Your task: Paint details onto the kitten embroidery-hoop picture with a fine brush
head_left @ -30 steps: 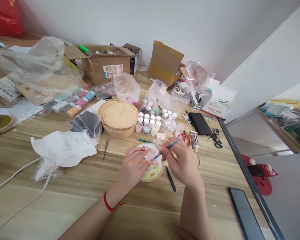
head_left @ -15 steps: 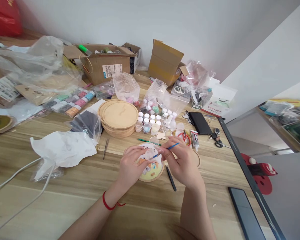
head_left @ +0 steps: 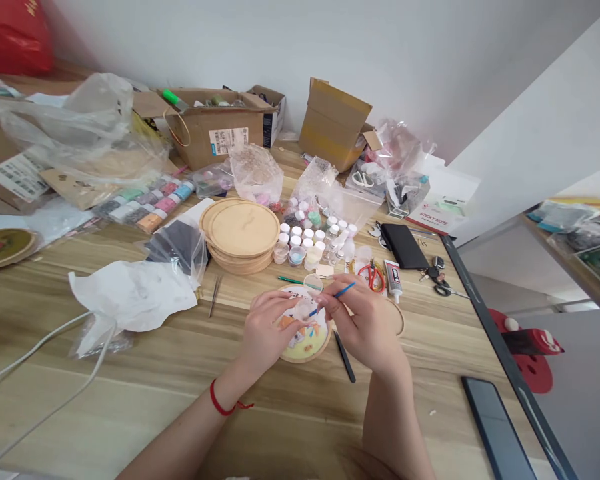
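Note:
My left hand (head_left: 267, 330), with a red string on its wrist, pinches a small clear pot (head_left: 301, 309). A thin blue stick (head_left: 346, 289) sits between the fingers of my right hand (head_left: 364, 323), its lower end at the pot; I cannot tell whether it is a brush. Beneath both hands lies a round wooden-rimmed picture (head_left: 307, 348) with colourful figures, partly hidden by my left fingers. A clear round lid (head_left: 313, 283) and a green stick (head_left: 290, 280) are just behind it. Close to my right hand rests a slim black tool (head_left: 345, 359).
Stacked wooden discs (head_left: 244, 230) stand beside several white-capped jars (head_left: 307, 235). Tweezers (head_left: 214, 297) and crumpled white paper (head_left: 135, 297) lie left. Red-handled pliers (head_left: 377, 278), a glue tube (head_left: 393, 280) and a phone (head_left: 497, 427) are right. Cardboard boxes (head_left: 195, 140) line the back.
The view has shifted slightly, so the table's things appear a little further right. Both hands keep their grips, and the blue stick is tilted slightly more steeply.

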Motion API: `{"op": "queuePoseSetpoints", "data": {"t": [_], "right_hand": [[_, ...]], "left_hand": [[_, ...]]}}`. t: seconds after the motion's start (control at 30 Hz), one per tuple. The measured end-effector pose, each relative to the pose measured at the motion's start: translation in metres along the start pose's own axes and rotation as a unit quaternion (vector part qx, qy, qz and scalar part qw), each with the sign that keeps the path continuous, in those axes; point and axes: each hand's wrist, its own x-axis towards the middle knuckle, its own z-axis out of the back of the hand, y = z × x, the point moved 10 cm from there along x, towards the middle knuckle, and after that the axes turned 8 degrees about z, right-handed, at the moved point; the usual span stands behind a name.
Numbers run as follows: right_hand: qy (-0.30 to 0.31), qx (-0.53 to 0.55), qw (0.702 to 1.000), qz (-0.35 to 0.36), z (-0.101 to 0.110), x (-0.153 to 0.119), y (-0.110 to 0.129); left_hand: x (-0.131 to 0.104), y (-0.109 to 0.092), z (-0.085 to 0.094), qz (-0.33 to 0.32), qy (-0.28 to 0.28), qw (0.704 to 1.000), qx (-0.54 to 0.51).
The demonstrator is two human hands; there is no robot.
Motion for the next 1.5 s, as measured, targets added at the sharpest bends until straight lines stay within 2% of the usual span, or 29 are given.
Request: {"op": "queuePoseSetpoints", "data": {"t": [0.17, 0.3, 0.6, 0.77, 0.87, 0.97, 1.1, 1.23, 1.33, 1.5], "right_hand": [[-0.023, -0.020, 0.999, -0.018, 0.005, -0.001, -0.005], [0.001, 0.021, 1.000, -0.011, 0.000, -0.001, -0.003], [-0.015, -0.009, 0.998, -0.061, 0.005, -0.004, -0.014], [-0.002, 0.002, 0.999, -0.052, 0.002, -0.003, -0.011], [-0.016, -0.021, 0.998, -0.049, 0.006, -0.002, -0.010], [0.010, -0.005, 0.999, -0.044, 0.000, -0.002, -0.009], [-0.015, -0.034, 0.998, -0.049, 0.004, -0.003, -0.009], [0.001, -0.019, 0.999, -0.037, -0.002, -0.002, -0.006], [-0.028, -0.052, 0.997, -0.042, 0.004, -0.002, -0.007], [-0.009, -0.031, 0.999, -0.043, -0.001, -0.001, -0.008]], "left_hand": [[-0.001, 0.000, -0.001, 0.006, 0.006, 1.000, 0.003], [-0.001, -0.002, -0.001, -0.003, 0.007, 1.000, 0.006], [0.001, -0.001, 0.001, -0.008, -0.002, 1.000, 0.020], [0.000, -0.001, 0.001, -0.011, -0.002, 1.000, 0.020], [0.000, -0.001, 0.000, -0.014, -0.005, 1.000, 0.026], [-0.001, -0.002, -0.001, -0.018, -0.004, 1.000, 0.026], [-0.001, 0.001, -0.001, -0.010, -0.005, 1.000, 0.029], [-0.001, 0.002, 0.001, -0.007, -0.011, 0.999, 0.031], [0.000, 0.000, 0.001, -0.010, -0.010, 0.999, 0.034], [0.000, 0.002, 0.000, -0.009, -0.010, 0.999, 0.032]]}}
